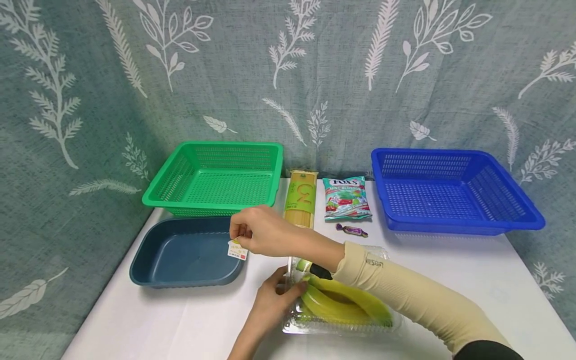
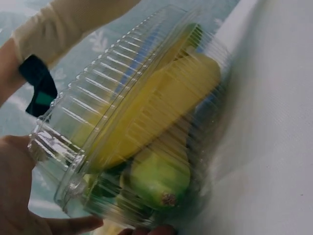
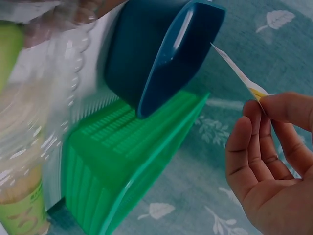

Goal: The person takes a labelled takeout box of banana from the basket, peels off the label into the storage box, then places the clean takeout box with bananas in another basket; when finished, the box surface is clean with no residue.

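The right hand (image 1: pixel 261 231) pinches a small label (image 1: pixel 237 251) between thumb and fingertips, with no gap left in the grip. The label is thin, flat and white, printed, with a yellow patch at the pinched end; it hangs at the right rim of the basin (image 1: pixel 180 257), apart from the box. The left hand (image 1: pixel 273 300) grips the left side of the clear box (image 1: pixel 293 327), thumb over the upper edge, the other fingers lower down the side. The box is thin, glossy, ribbed plastic and stands on the white cloth (image 1: pixel 450 270). It contains smooth, curved bananas (image 1: pixel 342 305), yellow with green ends.

The right arm, in a ribbed beige sleeve (image 1: pixel 414 300), reaches in from the right and crosses above the box, its wrist bent and the fingers curled inward. The left forearm is bare and rises from the near edge.

The basin is smooth dark-blue plastic, oval-cornered. Behind it sits a perforated green basket (image 1: pixel 229 186). Beyond the box lie a long pasta packet (image 1: pixel 300 192), a crinkled candy bag (image 1: pixel 346 197) and a purple twist-wrapped candy (image 1: pixel 353 231). A perforated blue basket (image 1: pixel 427 200) stands at right, before a leaf-patterned grey-green curtain (image 1: pixel 247 90).
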